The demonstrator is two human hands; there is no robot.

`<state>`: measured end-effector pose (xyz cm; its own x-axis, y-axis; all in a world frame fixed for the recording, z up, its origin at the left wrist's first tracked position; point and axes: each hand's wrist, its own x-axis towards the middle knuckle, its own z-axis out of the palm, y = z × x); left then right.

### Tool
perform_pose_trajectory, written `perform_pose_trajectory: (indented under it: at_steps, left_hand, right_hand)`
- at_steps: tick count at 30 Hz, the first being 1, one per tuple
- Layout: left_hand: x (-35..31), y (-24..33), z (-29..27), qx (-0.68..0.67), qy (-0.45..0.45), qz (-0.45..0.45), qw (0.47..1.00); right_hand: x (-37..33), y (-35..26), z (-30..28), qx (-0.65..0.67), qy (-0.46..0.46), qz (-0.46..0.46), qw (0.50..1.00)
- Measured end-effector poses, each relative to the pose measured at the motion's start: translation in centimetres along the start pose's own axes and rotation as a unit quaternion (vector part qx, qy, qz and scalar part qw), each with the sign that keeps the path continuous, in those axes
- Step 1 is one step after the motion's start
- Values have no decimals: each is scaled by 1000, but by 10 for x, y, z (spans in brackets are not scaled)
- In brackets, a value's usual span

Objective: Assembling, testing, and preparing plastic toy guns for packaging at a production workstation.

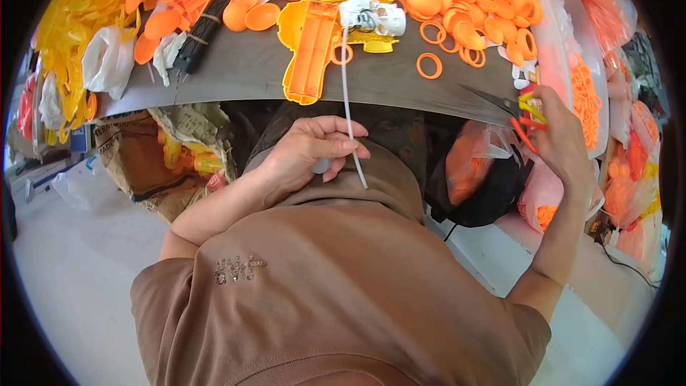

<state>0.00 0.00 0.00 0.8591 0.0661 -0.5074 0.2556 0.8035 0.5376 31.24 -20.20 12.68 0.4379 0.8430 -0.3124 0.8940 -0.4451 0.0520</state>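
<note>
My left hand (312, 149) is in front of the table edge, its fingers closed round a thin white tube (348, 93). The tube runs up to a white plastic mechanism (372, 16) and its free end hangs below my fingers. A small translucent whitish piece (322, 166) shows under that hand, its kind unclear. The mechanism lies on an orange-yellow toy gun shell half (309, 50) on the table. On the right, my right hand (559, 132) grips scissors (511, 106) with red and yellow handles, their dark blades pointing left over the table edge.
Orange cups (423, 4) and rings (429, 66) are heaped along the back of the grey table (243, 71). A dark banded bundle (201, 36) and yellow parts (68, 50) sit at left. A sack (136, 161) and a black bag (482, 189) stand below.
</note>
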Motion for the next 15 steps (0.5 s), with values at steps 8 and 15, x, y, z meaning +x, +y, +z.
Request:
perform_pose_trajectory:
  at_steps: [8, 15]
  left_hand:
    - [1, 3, -3, -27, -20, -10, 999]
    - [0, 2, -3, -17, -37, -21, 999]
  right_hand:
    - [-35, -86, 61, 650, -70, 6, 757]
    - [-27, -135, 111, 606, -192, -113, 763]
